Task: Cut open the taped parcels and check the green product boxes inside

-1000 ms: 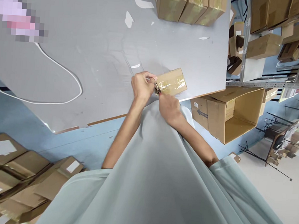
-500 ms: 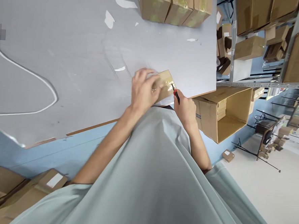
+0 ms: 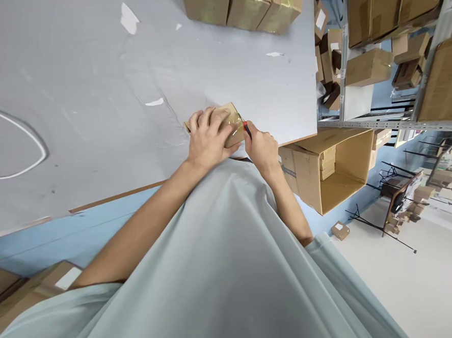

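A small cardboard box (image 3: 233,122) with shiny clear tape lies on the grey table (image 3: 99,105), close to its front edge. My left hand (image 3: 208,137) grips it from the left, fingers spread over the top and thumb near the front side. In my right hand (image 3: 263,150) is a red and black utility knife (image 3: 247,129), held in a closed grip. Its tip is at the box's right end, by the tape; whether the blade is in the tape I cannot tell.
Three taped cartons (image 3: 249,7) stand at the table's far side. Paper scraps (image 3: 129,19) and a white cable (image 3: 39,147) lie on the tabletop. Right of the table is a large open carton (image 3: 302,168) with small boxes inside, below a loaded metal shelf (image 3: 385,122).
My left hand has shifted from the box's near side to lie more over its top. The knife tip stays by the box's right end. The whole view has slid slightly left.
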The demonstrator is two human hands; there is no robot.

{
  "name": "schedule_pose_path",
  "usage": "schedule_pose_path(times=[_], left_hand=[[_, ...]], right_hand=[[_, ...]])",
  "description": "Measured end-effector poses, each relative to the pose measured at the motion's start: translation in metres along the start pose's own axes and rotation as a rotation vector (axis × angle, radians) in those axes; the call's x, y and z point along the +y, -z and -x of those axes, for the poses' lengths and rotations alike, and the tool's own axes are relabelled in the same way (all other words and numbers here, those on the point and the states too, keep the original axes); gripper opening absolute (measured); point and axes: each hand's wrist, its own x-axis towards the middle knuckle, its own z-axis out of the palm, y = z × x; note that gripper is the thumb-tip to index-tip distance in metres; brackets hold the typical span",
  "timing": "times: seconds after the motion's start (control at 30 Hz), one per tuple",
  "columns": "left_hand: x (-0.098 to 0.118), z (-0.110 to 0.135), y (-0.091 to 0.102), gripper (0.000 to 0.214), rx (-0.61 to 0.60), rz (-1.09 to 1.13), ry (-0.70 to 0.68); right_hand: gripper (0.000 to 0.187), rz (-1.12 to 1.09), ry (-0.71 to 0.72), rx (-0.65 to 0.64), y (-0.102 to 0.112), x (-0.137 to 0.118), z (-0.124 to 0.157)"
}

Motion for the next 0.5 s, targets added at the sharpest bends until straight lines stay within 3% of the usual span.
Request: schedule_pose_path(times=[0.27, 0.5], left_hand=[[-0.0059, -0.0009, -0.0040, 0.052, 0.024, -0.028, -0.002], [-0.0080, 0.0014, -0.0052, 0.056, 0.012, -0.004, 0.031]], right_hand=[[0.045, -0.007, 0.005, 0.018, -0.0035, -0.0096, -0.0080], [0.044, -0.019, 0.056, -0.014, -0.0065, -0.0034, -0.0107]])
